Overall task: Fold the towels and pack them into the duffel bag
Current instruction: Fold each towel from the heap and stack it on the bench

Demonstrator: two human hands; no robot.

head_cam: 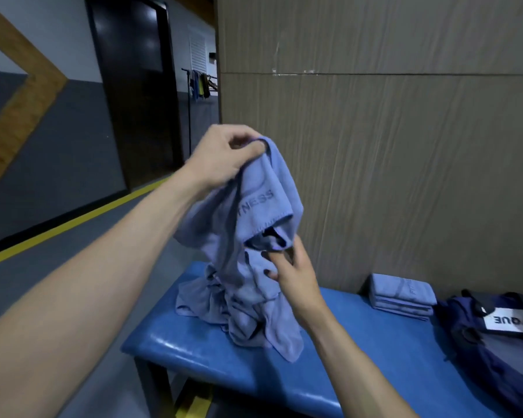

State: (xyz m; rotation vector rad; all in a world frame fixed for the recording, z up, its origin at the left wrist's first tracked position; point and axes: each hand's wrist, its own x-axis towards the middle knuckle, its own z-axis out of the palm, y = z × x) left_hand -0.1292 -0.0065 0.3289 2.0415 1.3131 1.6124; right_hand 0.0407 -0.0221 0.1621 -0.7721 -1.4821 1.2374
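A crumpled light-blue towel (254, 212) printed with dark letters hangs in the air over a blue padded bench (360, 357). My left hand (224, 155) pinches its top edge high up. Lower down, my right hand (290, 267) has its fingers curled into a fold of the same towel. The towel's bottom end, or more loose towels under it, lies in a heap (248, 312) on the bench. A stack of folded light-blue towels (402, 297) sits further right by the wall. The dark navy duffel bag (489, 336) with a white label lies at the bench's right end.
A brown panelled wall (375, 116) stands right behind the bench. To the left is a grey floor with a yellow stripe (73, 224), a dark doorway (133, 86) and a distant rack hung with clothes (198, 82).
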